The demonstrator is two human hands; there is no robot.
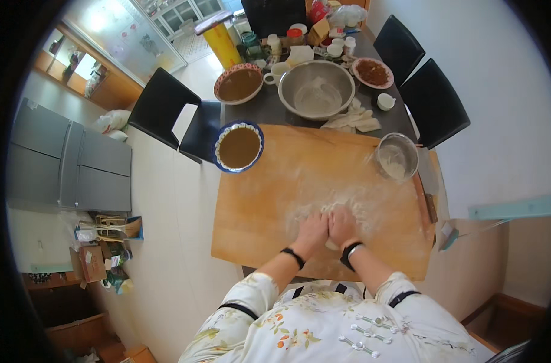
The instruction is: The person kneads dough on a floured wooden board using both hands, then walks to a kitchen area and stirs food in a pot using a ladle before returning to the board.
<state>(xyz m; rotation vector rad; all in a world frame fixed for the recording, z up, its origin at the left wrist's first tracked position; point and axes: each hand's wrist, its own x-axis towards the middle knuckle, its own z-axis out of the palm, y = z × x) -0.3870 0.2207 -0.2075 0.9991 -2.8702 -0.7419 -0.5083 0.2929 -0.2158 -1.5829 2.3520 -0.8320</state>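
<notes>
A dark, smooth counter (269,114) extends beyond the broad tan wooden board (257,218). Past the board's far edge sits a wide, shiny steel bowl (295,78); at its far-left corner, a round blue-and-white bowl (238,170); far right, a smaller steel bowl (409,152). On the board's near half, the left hand (313,228) and right hand (342,224) press together over pale, floury dough (331,244); whether they grip it, I can't tell.
</notes>
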